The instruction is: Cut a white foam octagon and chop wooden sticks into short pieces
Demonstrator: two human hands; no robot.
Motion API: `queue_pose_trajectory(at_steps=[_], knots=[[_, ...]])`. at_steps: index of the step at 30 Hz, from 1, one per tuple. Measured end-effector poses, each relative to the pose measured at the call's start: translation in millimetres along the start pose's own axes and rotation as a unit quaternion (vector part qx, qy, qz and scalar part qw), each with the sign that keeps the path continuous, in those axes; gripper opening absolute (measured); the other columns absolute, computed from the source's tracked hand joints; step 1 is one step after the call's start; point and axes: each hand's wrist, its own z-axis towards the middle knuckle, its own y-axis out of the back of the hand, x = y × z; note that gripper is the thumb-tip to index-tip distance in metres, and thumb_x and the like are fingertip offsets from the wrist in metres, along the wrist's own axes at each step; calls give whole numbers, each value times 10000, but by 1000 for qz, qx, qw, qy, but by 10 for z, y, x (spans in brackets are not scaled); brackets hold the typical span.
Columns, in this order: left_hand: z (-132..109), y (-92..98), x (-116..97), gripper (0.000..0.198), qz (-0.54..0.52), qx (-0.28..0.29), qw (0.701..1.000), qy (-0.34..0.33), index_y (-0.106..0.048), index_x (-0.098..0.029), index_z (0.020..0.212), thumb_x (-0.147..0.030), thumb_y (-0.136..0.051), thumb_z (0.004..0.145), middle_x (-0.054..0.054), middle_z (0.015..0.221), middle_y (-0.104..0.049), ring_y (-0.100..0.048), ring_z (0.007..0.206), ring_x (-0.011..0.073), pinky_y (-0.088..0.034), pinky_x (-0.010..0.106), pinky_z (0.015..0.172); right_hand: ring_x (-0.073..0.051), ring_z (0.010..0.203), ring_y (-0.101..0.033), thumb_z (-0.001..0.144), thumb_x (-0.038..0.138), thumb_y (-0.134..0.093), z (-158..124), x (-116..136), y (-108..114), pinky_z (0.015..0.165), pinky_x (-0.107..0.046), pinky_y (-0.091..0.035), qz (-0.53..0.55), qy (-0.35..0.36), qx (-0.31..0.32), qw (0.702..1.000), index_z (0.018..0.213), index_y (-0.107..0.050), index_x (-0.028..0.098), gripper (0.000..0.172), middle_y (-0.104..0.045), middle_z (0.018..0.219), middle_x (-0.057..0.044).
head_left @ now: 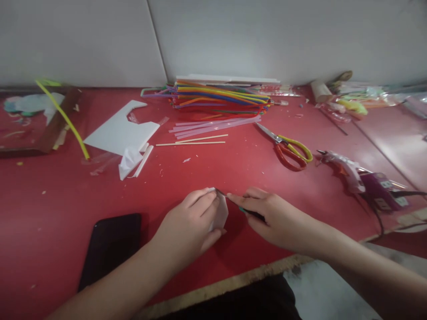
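Note:
My left hand (pixel 191 222) presses a small white piece of foam board (pixel 220 214) flat on the red table (pixel 233 173), fingers curled over its top and side edges. My right hand (pixel 267 215) is closed round a thin dark knife (pixel 248 211), gripped like a pen. Its blade tip touches the upper edge of the white piece beside my left fingertips.
A black phone (pixel 111 246) lies at the front left. Scissors with yellow and red handles (pixel 288 149), a glue gun (pixel 347 166), a stack of coloured straws (pixel 222 100), two wooden sticks (pixel 196 141) and a cut white sheet (pixel 122 131) lie farther back.

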Motion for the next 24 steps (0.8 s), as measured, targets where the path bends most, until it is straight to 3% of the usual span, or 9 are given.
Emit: queue_pose_trajectory(at_steps=[6,17,21,24], knots=[[-8,-3,9,417,-3,15,1000,3,-624,-73,1137,-225,-692,755,195,1169,-666,-627,1082,333,-559,469,918,-176,909,-612,845,61,-442,-75,3,0,843,-336,-505,5,-5,-10,1000,1412,-475,238,595,-612,1036,-67],[-41,-17,26,562,8,38,999,21,-555,-71,1235,-457,-646,836,212,1278,-591,-578,1140,356,-533,499,924,-156,975,-620,879,75,-442,-366,-35,-36,867,-307,-511,33,-46,1,998,1418,-447,327,595,-612,1074,-36],[-63,27,86,872,-18,12,999,39,-408,-76,1350,-651,-652,742,274,1417,-435,-446,1283,417,-425,594,1021,-170,933,-630,887,118,-453,-329,-120,21,823,-314,-520,3,-48,-86,995,1402,-464,284,541,-628,1050,-54],[-86,45,130,1069,-50,33,997,51,-322,-121,1404,-689,-741,601,262,1436,-419,-369,1338,436,-368,636,1051,-205,894,-635,899,191,-468,-226,-207,67,792,-355,-521,-49,-59,-172,982,1333,-530,203,439,-633,1028,-96]])
